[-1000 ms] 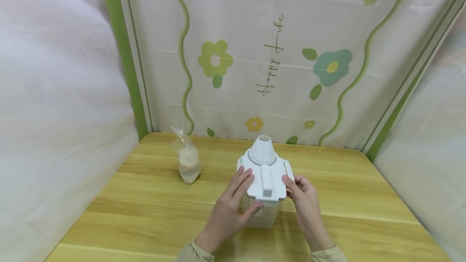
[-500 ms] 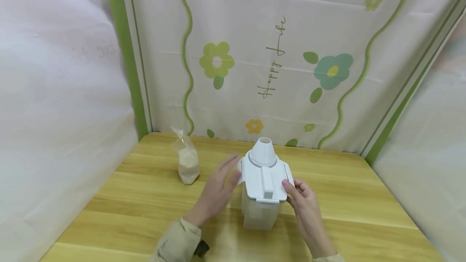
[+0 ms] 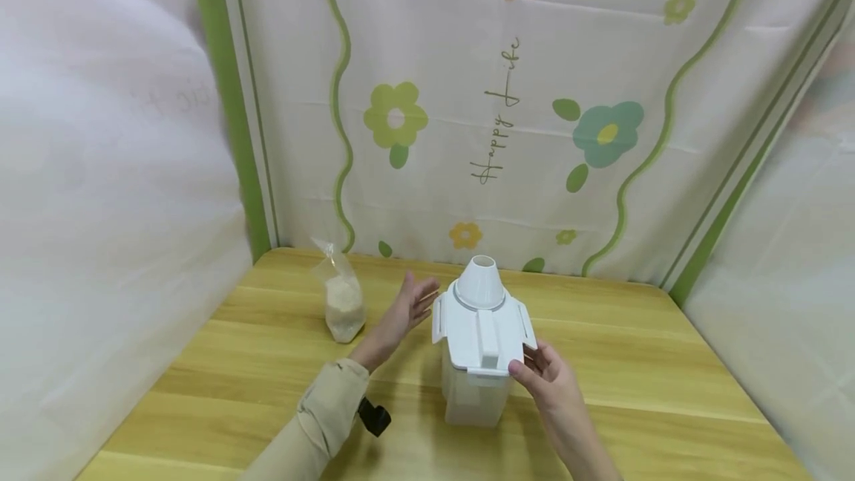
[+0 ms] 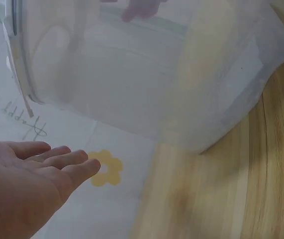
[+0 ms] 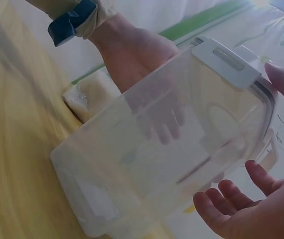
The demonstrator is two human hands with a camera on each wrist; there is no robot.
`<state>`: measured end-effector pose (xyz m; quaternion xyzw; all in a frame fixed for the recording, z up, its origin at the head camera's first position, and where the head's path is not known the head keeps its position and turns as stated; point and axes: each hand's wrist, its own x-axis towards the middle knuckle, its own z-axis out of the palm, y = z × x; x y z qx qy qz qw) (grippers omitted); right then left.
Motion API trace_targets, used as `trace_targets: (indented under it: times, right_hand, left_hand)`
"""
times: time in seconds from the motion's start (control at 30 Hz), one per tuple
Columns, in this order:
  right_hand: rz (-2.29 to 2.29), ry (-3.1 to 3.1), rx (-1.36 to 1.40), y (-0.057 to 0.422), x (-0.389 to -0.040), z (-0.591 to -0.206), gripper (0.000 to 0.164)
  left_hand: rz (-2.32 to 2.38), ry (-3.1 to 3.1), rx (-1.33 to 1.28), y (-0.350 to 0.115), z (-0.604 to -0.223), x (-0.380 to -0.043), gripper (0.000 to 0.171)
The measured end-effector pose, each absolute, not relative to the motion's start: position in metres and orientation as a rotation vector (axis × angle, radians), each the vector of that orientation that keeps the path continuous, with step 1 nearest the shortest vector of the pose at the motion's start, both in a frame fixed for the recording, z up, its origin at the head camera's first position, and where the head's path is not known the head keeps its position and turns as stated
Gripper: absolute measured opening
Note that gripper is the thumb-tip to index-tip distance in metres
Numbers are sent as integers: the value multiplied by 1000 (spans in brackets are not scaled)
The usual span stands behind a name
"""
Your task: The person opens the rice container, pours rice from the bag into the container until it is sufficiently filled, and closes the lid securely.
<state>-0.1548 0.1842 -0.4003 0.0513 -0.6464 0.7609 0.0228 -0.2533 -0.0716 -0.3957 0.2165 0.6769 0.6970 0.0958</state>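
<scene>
A clear plastic storage container (image 3: 476, 401) stands upright on the table under a white lid (image 3: 462, 340). The lid carries a raised handle and a cone-shaped spout (image 3: 482, 286). Side clips (image 3: 438, 319) stick outward on the left and right of the lid. Just left of the container is my left hand (image 3: 395, 316), fingers extended and apart from it; in the left wrist view its palm (image 4: 27, 184) faces up. My right hand (image 3: 553, 384) is at the lid's near right corner, thumb by the edge. In the right wrist view, its loosely bent fingers (image 5: 231, 199) grip nothing.
A clear bag of pale grains (image 3: 344, 309) stands on the wooden table (image 3: 254, 362) to the left. A flowered cloth (image 3: 434, 169) hangs behind, with pale sheets on both sides. A black device (image 3: 374, 417) is on the left wrist.
My left hand has come off the lid and moved left, turning palm up. The left clip now sticks out. My right hand has shifted slightly toward the lid's near corner.
</scene>
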Motion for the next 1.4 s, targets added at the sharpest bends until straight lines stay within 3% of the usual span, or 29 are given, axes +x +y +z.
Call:
trace_targets:
  times: [0.47, 1.4]
  right_hand:
    - [2331, -2059, 225, 185, -159, -405, 64]
    - [2314, -2082, 254, 189, -158, -406, 61]
  left_hand:
    - [2061, 1873, 693, -62, -402, -260, 93]
    - [2016, 1936, 655, -55, -404, -257, 95]
